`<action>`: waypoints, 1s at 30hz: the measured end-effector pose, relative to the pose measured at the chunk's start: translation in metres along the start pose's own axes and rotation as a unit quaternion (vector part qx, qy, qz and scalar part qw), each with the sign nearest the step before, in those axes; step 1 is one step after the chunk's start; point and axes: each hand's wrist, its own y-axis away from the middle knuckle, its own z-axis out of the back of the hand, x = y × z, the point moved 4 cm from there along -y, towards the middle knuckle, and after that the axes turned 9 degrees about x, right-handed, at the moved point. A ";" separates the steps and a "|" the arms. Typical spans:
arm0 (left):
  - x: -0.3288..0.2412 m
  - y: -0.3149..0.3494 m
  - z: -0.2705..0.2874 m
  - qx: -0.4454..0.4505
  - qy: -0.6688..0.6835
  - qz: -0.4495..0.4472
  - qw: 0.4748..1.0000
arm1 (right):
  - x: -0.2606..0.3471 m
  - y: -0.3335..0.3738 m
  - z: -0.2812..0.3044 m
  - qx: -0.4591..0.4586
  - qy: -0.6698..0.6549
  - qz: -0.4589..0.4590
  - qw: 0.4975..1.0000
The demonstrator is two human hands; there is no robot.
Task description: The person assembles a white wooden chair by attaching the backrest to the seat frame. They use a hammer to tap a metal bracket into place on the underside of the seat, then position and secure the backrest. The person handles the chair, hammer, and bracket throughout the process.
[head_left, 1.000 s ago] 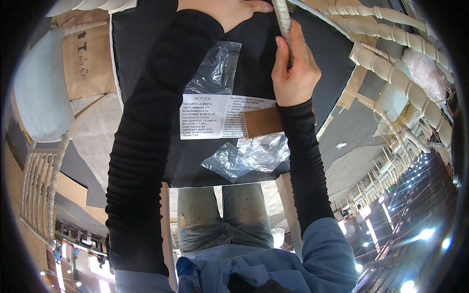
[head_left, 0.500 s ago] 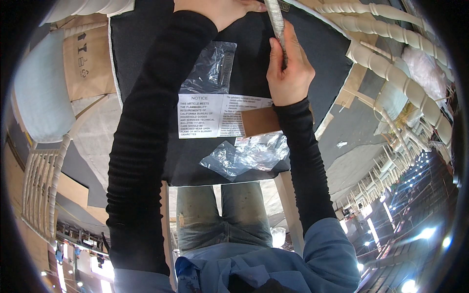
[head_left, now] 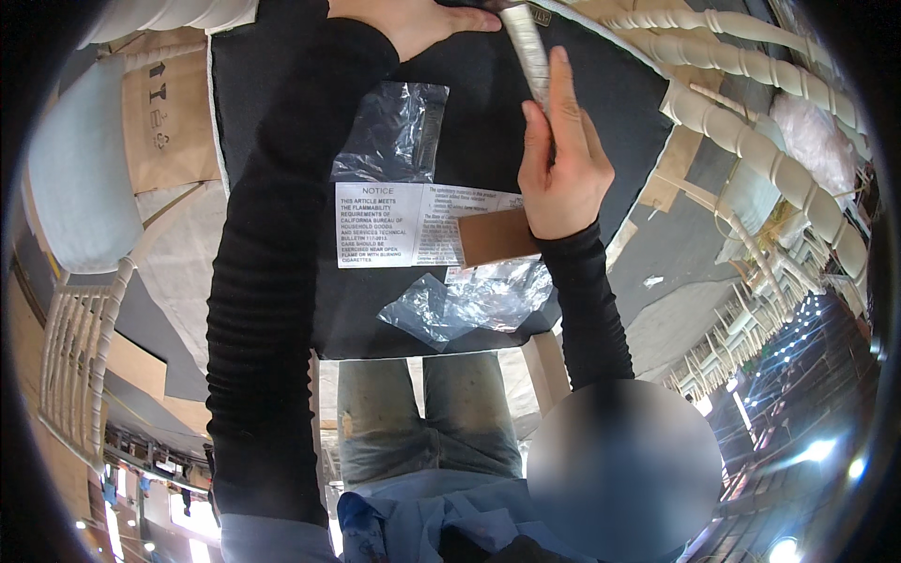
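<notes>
A black fabric panel with a pale edge lies in front of me, with a white printed label on it. My right hand is closed round the lower end of a slim handle wrapped in silvery tape, its index finger stretched along it. The tool's upper end is cut off by the frame's top edge, so its kind does not show. My left hand rests at the far edge, thumb pointing right toward the tool; its other fingers are out of view. A flat brown piece lies beside my right wrist.
A clear plastic bag lies above the label, and crumpled clear plastic below it. Pale turned spindles stand at right. At left are a pale blue-grey cushion, a cardboard sheet and a spindled frame.
My right hand has moved slightly toward me and to the right along the taped handle. My left hand has moved a little left.
</notes>
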 end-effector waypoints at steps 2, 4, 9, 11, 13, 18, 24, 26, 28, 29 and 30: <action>-0.008 0.009 0.007 -0.010 -0.004 -0.004 1.000 | 0.003 -0.001 0.000 0.017 0.009 0.004 1.000; -0.006 0.010 0.013 -0.013 -0.001 0.001 1.000 | 0.012 -0.004 0.015 0.010 -0.008 -0.019 1.000; 0.008 -0.001 0.001 -0.042 0.077 -0.033 0.996 | 0.009 -0.009 0.007 0.020 0.005 -0.039 0.999; -0.005 0.003 0.007 -0.034 0.063 -0.030 0.997 | 0.002 -0.005 0.004 0.046 0.046 -0.015 0.998; -0.007 0.005 0.008 -0.020 0.054 -0.023 0.998 | 0.001 -0.009 0.011 0.009 0.005 0.010 1.000; 0.005 -0.002 0.008 0.021 0.028 0.021 0.999 | 0.019 -0.015 0.035 -0.037 -0.042 -0.030 0.998; 0.006 -0.002 0.002 -0.014 0.044 -0.022 0.999 | 0.017 -0.011 0.031 0.073 -0.019 -0.093 0.993; 0.012 -0.003 -0.001 -0.026 0.072 -0.041 0.996 | 0.030 -0.015 0.048 -0.019 -0.053 -0.072 0.996; 0.017 -0.008 -0.005 -0.015 0.117 -0.043 0.992 | 0.015 -0.008 0.027 -0.004 -0.034 -0.083 0.996; 0.014 -0.009 -0.003 -0.007 0.135 -0.045 0.990 | 0.005 -0.006 0.013 0.033 -0.005 -0.082 0.996; 0.010 -0.008 0.000 -0.007 0.114 -0.043 0.992 | -0.002 -0.005 -0.003 0.134 0.063 -0.066 0.987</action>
